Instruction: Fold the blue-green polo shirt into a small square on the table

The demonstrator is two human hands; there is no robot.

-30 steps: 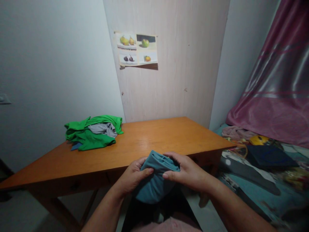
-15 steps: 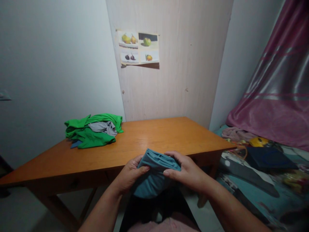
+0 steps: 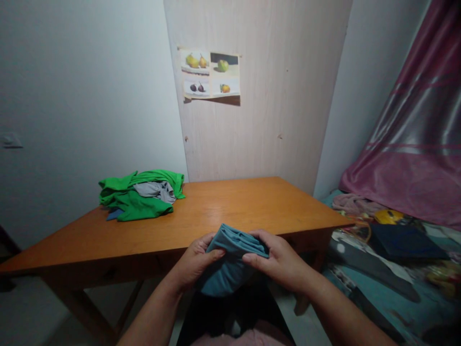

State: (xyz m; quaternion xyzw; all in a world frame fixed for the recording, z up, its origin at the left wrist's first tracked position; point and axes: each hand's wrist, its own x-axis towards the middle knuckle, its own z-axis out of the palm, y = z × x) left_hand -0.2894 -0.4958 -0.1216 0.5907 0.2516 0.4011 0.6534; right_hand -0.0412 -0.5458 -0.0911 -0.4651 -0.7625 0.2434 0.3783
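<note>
A folded teal cloth (image 3: pixel 230 262) is held between both hands just in front of the near edge of the wooden table (image 3: pixel 230 206). My left hand (image 3: pixel 194 264) grips its left side with the thumb pressed on top. My right hand (image 3: pixel 279 259) grips its right side, fingers curled over the upper fold. The lower part of the cloth hangs down toward my lap.
A pile of green and grey clothes (image 3: pixel 142 194) lies at the table's far left. A fruit picture (image 3: pixel 211 74) hangs on the wood panel behind. At right, a bed (image 3: pixel 396 250) with dark items, a yellow object and a maroon curtain (image 3: pixel 414 144).
The hands with the teal cloth have stayed nearly in place, with slight adjustment of the fingers on the fold. The view has shifted a little.
</note>
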